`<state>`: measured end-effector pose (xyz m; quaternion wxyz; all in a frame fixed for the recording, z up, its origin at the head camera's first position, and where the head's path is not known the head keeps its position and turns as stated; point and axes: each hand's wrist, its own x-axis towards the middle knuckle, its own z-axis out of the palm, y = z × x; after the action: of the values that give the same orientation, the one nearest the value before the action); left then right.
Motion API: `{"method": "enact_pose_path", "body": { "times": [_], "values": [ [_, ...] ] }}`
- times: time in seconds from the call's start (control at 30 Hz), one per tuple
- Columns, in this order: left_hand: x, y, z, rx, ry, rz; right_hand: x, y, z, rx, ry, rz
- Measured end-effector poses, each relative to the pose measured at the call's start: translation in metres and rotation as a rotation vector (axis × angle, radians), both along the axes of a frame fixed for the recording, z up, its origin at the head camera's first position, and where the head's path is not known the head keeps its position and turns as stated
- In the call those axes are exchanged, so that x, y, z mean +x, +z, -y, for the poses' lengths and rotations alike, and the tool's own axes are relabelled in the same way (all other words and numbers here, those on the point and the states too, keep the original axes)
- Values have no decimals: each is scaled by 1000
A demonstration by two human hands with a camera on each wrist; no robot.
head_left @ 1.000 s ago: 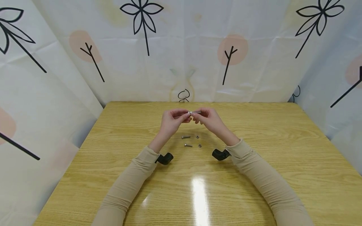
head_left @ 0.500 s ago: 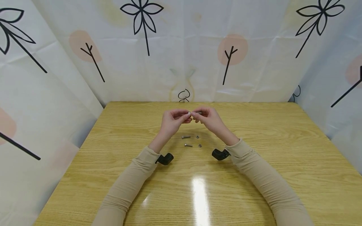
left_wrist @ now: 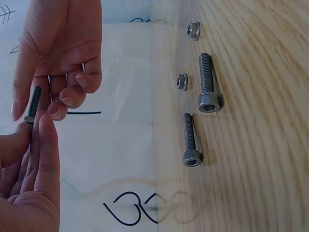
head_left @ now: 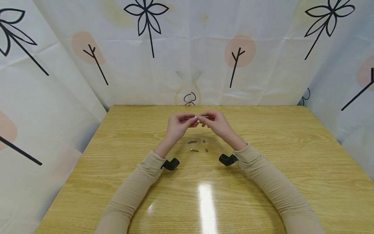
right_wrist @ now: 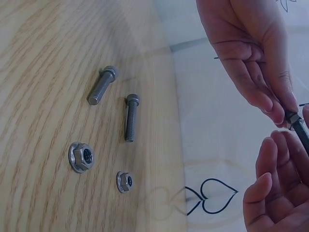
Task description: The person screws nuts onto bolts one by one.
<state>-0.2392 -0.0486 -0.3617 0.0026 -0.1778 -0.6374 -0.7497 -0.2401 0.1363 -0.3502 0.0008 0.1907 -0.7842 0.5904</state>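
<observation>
In the head view my left hand (head_left: 177,126) and right hand (head_left: 215,123) meet fingertip to fingertip above the far part of the table. Between them is a bolt (head_left: 205,116), its threaded shank pointing right. The left thumb and fingers pinch its head end, which they mostly cover. A small nut (left_wrist: 29,120) sits on the shank beside the left fingertips. My right thumb and index finger are at this nut and seem to pinch it, though the contact is partly hidden. In the right wrist view the dark threads (right_wrist: 301,133) run off the frame edge.
Below the hands lie a larger socket-head bolt (left_wrist: 207,82) and a smaller one (left_wrist: 189,140). Beside them on the wooden table (head_left: 117,146) rest a larger flange nut (right_wrist: 81,157) and a smaller flange nut (right_wrist: 124,181). A patterned curtain (head_left: 163,74) hangs behind.
The right fingertips shift slightly around the nut, while the shank's visible part changes a little. Both hands otherwise keep their place, and the loose bolts and nuts lie as before.
</observation>
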Motion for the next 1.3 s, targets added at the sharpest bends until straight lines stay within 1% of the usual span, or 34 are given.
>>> {"method": "enact_pose_path", "body": {
  "times": [0.17,0.3,0.47,0.63,0.77,0.87,0.97,1.1,1.3],
  "values": [
    [1,2,1,2,4,10,0,1,0,-29,24,13],
    [2,4,1,-1,1,11,0,1,0,-13,37,-7],
    [2,3,1,10,-4,7,2,1,0,-4,29,-1],
    [1,1,2,13,-2,-9,0,-1,2,-10,39,-25],
    [0,0,2,12,-1,-13,0,1,3,16,27,-24],
    [0,-1,2,8,-1,-20,4,6,4,28,23,-13],
    [0,-1,2,3,1,-20,12,16,6,38,23,-12],
    [0,-1,3,6,5,-1,21,27,8,51,18,2],
    [-1,1,5,16,26,24,7,12,-3,-8,23,102]
  ]
}}
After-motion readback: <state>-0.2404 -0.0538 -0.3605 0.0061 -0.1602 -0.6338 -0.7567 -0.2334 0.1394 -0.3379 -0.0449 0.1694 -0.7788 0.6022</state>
